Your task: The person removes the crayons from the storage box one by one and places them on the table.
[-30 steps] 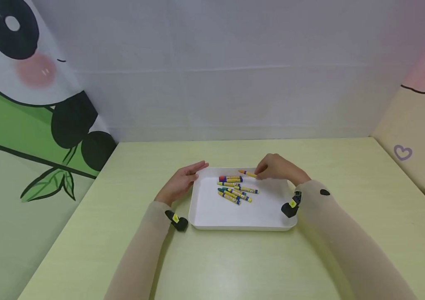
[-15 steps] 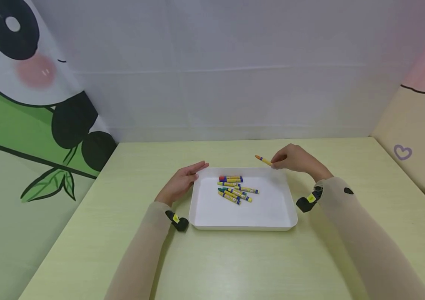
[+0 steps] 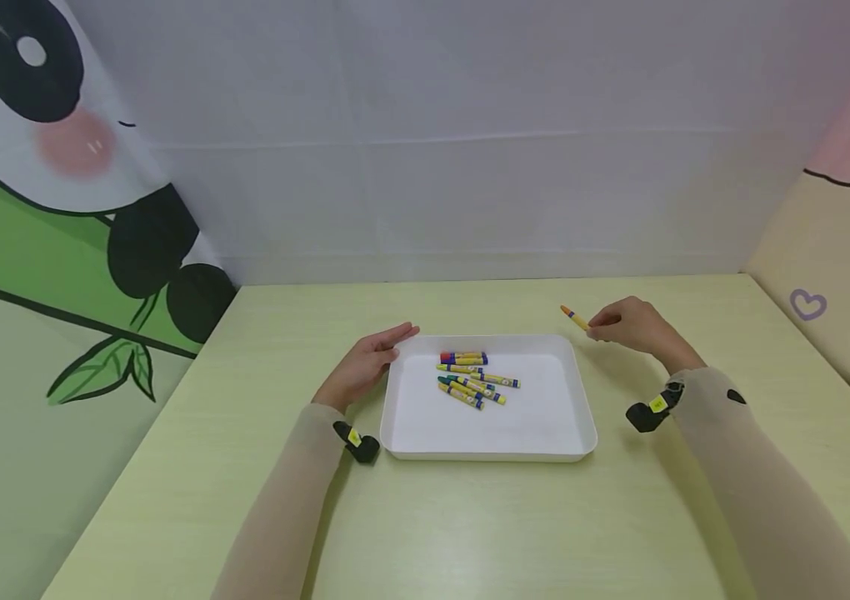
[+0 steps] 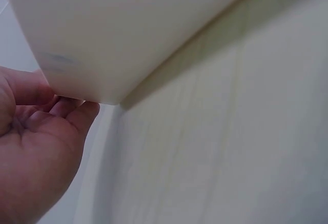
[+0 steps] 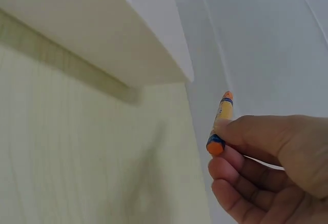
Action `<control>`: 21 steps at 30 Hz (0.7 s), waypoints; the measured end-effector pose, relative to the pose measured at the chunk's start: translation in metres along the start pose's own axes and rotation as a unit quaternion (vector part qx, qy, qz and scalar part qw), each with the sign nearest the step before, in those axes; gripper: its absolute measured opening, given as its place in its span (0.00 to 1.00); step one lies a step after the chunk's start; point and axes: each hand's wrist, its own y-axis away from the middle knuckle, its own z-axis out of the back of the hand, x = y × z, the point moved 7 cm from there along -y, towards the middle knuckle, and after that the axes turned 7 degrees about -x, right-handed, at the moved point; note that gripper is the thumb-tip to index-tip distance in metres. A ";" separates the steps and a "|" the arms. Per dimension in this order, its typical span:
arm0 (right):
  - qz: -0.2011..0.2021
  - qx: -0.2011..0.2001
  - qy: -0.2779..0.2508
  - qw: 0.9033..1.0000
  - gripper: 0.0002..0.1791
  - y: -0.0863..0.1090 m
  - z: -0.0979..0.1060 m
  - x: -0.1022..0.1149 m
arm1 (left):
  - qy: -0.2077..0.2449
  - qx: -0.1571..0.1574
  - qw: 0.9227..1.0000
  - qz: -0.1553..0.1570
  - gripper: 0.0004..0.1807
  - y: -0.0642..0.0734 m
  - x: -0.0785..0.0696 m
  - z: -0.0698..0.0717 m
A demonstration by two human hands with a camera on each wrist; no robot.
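An orange crayon (image 3: 575, 317) in a yellow wrapper is pinched between the thumb and fingers of my right hand (image 3: 637, 323). It is held above the table, just past the tray's far right corner, with its orange tip pointing up and left in the head view. The right wrist view shows the crayon's (image 5: 223, 121) flat orange end towards the camera. My left hand (image 3: 359, 367) holds the white tray (image 3: 537, 437) at its far left corner, thumb at the rim. In the left wrist view, the left hand's (image 4: 46, 131) fingers bend against that corner.
Several crayons lie in the tray's left half: a red-tipped crayon (image 3: 462, 356) at the back, a loose group with a green-tipped crayon (image 3: 455, 381) nearer. A pale wooden table (image 3: 485, 533) carries the tray. A grey-white cloth wall (image 3: 425, 200) stands behind, with printed panels at both sides.
My right hand has lifted the orange crayon out of the tray and carried it right, past the tray's right edge. The left hand stays at the tray's corner.
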 end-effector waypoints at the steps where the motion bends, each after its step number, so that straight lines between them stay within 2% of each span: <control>1: -0.005 -0.001 0.000 1.000 0.19 0.001 0.000 -0.005 | 0.001 0.000 1.000 0.000 0.28 0.000 0.000 0.000; 10: -0.036 -0.005 0.008 0.999 0.19 0.009 0.002 -0.045 | -0.003 -0.004 1.000 0.000 0.28 0.000 0.000 0.000; 21: -0.068 -0.002 0.014 0.998 0.19 0.012 -0.005 -0.059 | -0.007 -0.006 1.000 0.001 0.28 0.000 0.001 0.001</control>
